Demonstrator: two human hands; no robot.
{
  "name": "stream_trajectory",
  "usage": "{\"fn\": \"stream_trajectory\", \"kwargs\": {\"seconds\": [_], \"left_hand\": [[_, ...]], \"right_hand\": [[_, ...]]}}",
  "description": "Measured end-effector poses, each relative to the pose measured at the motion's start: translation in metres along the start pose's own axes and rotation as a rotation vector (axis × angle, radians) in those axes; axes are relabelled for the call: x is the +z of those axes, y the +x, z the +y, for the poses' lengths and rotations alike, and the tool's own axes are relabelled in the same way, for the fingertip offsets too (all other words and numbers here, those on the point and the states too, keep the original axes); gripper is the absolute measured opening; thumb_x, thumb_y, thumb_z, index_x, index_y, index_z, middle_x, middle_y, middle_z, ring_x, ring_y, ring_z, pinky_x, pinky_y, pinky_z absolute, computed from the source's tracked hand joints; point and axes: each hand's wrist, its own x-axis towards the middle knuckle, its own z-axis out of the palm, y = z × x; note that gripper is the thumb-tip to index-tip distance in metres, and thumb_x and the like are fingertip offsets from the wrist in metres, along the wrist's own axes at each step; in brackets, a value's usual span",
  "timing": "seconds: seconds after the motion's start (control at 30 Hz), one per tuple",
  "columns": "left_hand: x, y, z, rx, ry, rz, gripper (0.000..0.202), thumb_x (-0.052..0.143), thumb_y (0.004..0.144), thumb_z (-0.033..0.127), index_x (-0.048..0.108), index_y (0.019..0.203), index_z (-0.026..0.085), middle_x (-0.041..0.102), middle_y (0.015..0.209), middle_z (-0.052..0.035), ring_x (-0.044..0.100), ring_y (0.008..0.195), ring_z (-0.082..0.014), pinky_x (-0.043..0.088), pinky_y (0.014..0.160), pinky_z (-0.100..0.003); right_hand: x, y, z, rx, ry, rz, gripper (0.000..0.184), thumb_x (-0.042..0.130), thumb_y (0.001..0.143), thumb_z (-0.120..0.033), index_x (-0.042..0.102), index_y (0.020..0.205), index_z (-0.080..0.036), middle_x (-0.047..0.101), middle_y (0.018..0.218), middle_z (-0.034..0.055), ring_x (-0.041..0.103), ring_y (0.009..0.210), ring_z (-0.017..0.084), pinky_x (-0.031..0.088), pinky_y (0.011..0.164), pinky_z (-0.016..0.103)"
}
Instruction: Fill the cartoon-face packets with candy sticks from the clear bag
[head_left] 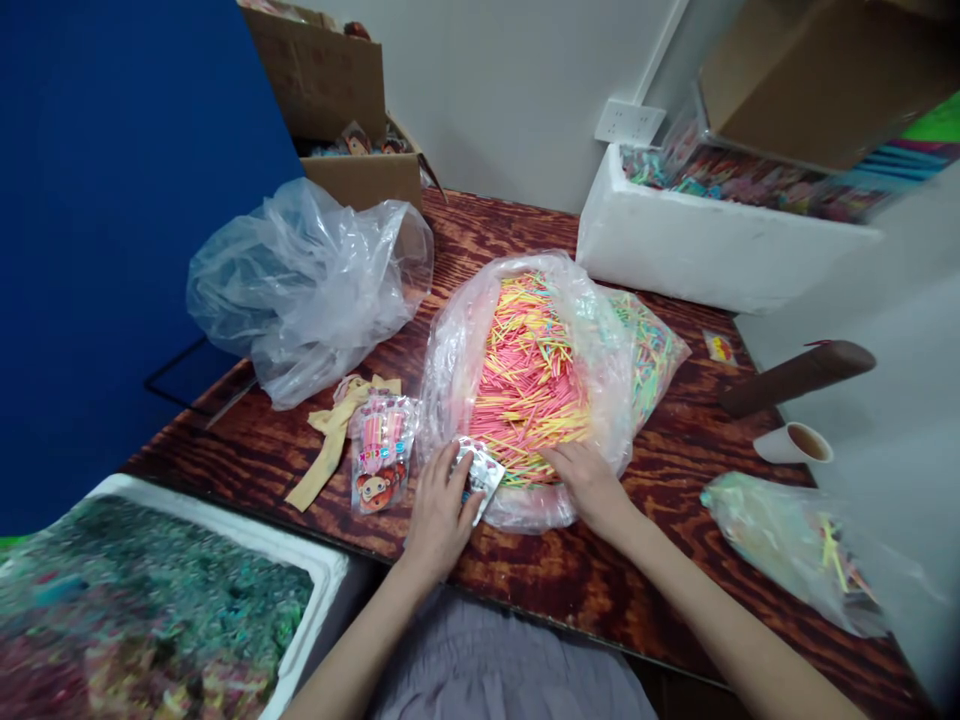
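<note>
A large clear plastic bag (600, 340) lies opened on the table, full of thin pink and yellow sticks (525, 370). At its near left rim, my left hand (441, 505) is closed on a small printed packet (484, 480) with a silvery surface. My right hand (589, 485) reaches over the near right rim, fingertips among the sticks; whether they pinch any is hidden. Left of my left hand lie printed packets (382, 445) with a brown cartoon face, beside a pale yellow cloth strip (326, 455).
Behind stand a crumpled clear bag (322, 270), a cardboard box (367, 180) and a white foam box (675, 235). To the right are a paper cup (780, 443), a brown cylinder (802, 378) and another plastic bag (780, 540). A foam tray (330, 575) sits at lower left.
</note>
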Motion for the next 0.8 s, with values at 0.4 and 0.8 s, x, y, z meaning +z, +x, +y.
{"fn": "stream_trajectory", "kwargs": {"seconds": [0.4, 0.8], "left_hand": [[-0.001, 0.000, 0.001, 0.000, 0.035, -0.015, 0.047, 0.049, 0.093, 0.031, 0.043, 0.138, 0.020, 0.039, 0.148, -0.0138, 0.035, 0.137, -0.0290, 0.033, 0.111, -0.052], [0.001, 0.000, 0.000, -0.003, 0.032, -0.014, 0.047, 0.050, 0.092, 0.031, 0.044, 0.138, 0.021, 0.041, 0.147, -0.0135, 0.037, 0.135, -0.0298, 0.034, 0.109, -0.052]], "right_hand": [[0.021, 0.014, -0.027, -0.077, -0.255, -0.058, 0.012, 0.052, 0.091, -0.016, 0.063, 0.086, -0.016, 0.062, 0.086, 0.0093, 0.050, 0.083, 0.026, 0.036, 0.076, 0.038], [0.009, 0.023, 0.003, 0.357, 0.434, 0.028, 0.014, 0.043, 0.089, -0.021, 0.052, 0.078, -0.022, 0.061, 0.068, 0.0008, 0.058, 0.065, 0.019, 0.036, 0.060, 0.026]]}}
